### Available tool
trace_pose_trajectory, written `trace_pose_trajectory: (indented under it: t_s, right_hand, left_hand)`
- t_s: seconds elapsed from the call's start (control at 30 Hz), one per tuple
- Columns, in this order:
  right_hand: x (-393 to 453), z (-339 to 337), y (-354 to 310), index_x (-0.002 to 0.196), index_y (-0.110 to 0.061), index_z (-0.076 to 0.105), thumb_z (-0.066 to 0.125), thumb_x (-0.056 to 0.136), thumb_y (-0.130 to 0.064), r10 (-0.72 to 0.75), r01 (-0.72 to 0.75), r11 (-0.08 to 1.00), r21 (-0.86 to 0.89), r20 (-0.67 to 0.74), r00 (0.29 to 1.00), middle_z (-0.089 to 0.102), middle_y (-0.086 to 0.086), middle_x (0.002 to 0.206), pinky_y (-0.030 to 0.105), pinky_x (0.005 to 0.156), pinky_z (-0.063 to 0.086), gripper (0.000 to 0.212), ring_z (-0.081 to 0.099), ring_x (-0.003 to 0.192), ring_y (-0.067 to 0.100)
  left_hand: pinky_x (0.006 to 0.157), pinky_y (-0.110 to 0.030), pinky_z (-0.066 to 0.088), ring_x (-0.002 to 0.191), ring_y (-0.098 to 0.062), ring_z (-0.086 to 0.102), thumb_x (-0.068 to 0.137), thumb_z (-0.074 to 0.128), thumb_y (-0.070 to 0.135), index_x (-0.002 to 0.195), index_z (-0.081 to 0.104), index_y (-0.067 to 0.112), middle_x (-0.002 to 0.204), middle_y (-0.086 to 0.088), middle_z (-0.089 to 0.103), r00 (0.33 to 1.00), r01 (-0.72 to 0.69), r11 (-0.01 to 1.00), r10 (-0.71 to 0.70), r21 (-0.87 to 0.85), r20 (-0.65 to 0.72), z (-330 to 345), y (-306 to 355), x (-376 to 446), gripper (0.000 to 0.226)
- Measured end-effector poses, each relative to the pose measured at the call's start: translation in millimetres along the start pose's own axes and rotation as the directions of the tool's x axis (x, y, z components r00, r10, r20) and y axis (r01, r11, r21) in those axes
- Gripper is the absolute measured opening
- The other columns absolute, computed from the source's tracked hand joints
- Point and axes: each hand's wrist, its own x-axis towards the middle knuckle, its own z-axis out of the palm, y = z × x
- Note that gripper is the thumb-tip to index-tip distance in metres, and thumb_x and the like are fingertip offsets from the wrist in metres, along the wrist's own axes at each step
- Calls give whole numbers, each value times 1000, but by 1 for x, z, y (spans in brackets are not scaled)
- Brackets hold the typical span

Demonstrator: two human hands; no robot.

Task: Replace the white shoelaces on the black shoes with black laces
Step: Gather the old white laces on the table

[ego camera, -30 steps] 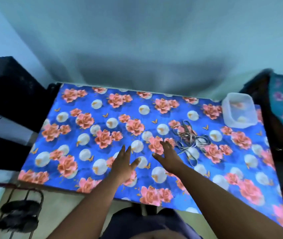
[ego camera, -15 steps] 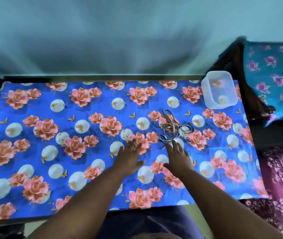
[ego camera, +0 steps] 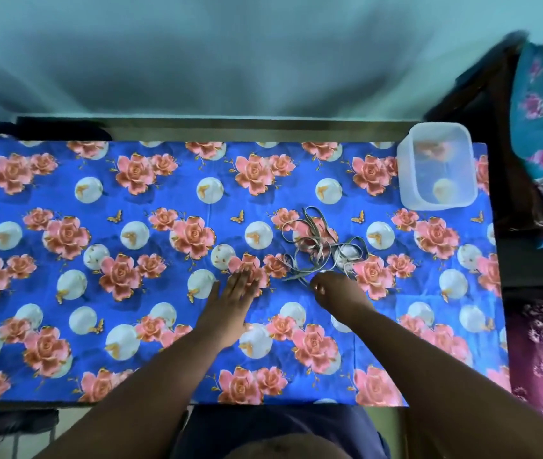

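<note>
- Centrally, left hand (ego camera: 230, 294): fingers straight, flat on counter (ego camera: 65, 326).
- Right hand (ego camera: 338, 291): fingers curled at tangled laces (ego camera: 320, 246); grasp cannot be told.
- Clear tub (ego camera: 437, 172): far right corner.

A clear plastic tub (ego camera: 437, 172) sits at the far right corner of the flowered tablecloth (ego camera: 98, 226).

Both arms reach forward, side by side. The left hand (ego camera: 230, 294) lies flat, palm down, with its fingers straight and close together. The right hand (ego camera: 338, 293) is a bit farther out to the side, its fingers bent down and curled at the tips, knuckles up.
</note>
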Motion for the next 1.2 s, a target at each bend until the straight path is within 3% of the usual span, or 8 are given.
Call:
trace_pose_trajectory:
  t_s: [0.1, 0.23, 0.37, 0.5, 0.63, 0.8, 1.07, 1.2]
  right_hand:
    - [13, -26, -12, 95, -22, 70, 64, 90, -15, -100, 129, 986, 105, -244, 965, 69, 0, 97, 35, 65, 51, 11, 66, 85, 26]
    - [50, -54, -19, 114, -15, 69, 62, 95, -19, -90, 111, 993, 26, -417, 904, 64, 9, 113, 43, 82, 52, 21, 57, 108, 32]
    - [75, -52, -21, 154, -24, 32, 58, 95, -47, -16, 20, 1000, 15, -225, 974, 29, 17, 158, 60, 115, 32, 69, 23, 148, 40]
    - [70, -29, -24, 160, -33, -10, 58, 81, -78, 17, -7, 967, -253, 39, 999, -12, 10, 169, 67, 116, 19, 114, -6, 155, 40]
    - [51, -4, -20, 156, -32, 17, 63, 94, -52, -5, -24, 925, -380, -76, 997, 11, 12, 164, 63, 109, 36, 79, 17, 150, 38]
    - [19, 5, 5, 125, -19, 58, 64, 82, 1, -202, 142, 919, -369, -129, 971, 55, 8, 115, 46, 80, 54, 48, 59, 106, 34]
    - [-7, -24, 51, 103, -8, 74, 64, 77, 7, 9, 127, 966, 227, -516, 857, 69, 10, 101, 43, 69, 56, 32, 65, 89, 36]
    - [-20, -34, 85, 125, -19, 65, 70, 86, -13, 37, -21, 999, 43, -402, 915, 61, 5, 126, 51, 96, 49, 39, 54, 119, 33]
  left_hand:
    - [116, -62, 28, 154, -28, -1, 73, 83, 56, 164, 5, 19, 169, -11, -6, 998, -2, 1000, 3, 9, -69, 3, -6, 1, 125]
    - [117, -65, 23, 155, -32, -1, 70, 83, 62, 159, -10, 23, 170, -11, -7, 998, -7, 999, 9, 36, -67, 1, -8, 4, 135]
    - [113, -69, 31, 154, -37, 3, 57, 90, 62, 163, 7, 17, 170, -13, -4, 1000, 2, 1000, -2, 29, -29, -5, -10, 10, 142]
    - [119, -67, 17, 153, -35, -14, 64, 86, 61, 162, -10, 20, 167, -11, -22, 999, -20, 998, 22, 57, -38, -5, -10, 16, 143]
    - [117, -68, 16, 155, -35, -8, 62, 86, 64, 158, -15, 24, 168, -11, -18, 999, -16, 998, 18, 54, -44, -5, -11, 15, 145]
    - [121, -66, -1, 153, -30, -23, 80, 64, 74, 161, -14, 28, 165, -6, -28, 999, -26, 999, 25, -30, -32, -13, -3, 17, 122]
    - [117, -71, 14, 157, -33, 10, 80, 70, 68, 162, 4, 21, 169, -9, -1, 992, -83, 993, 91, 87, -93, -20, 32, 38, 115]
    - [118, -72, 6, 158, -31, -6, 84, 65, 67, 163, -4, 22, 170, -9, -13, 991, -115, 984, 123, 139, -51, -35, 63, 60, 114]
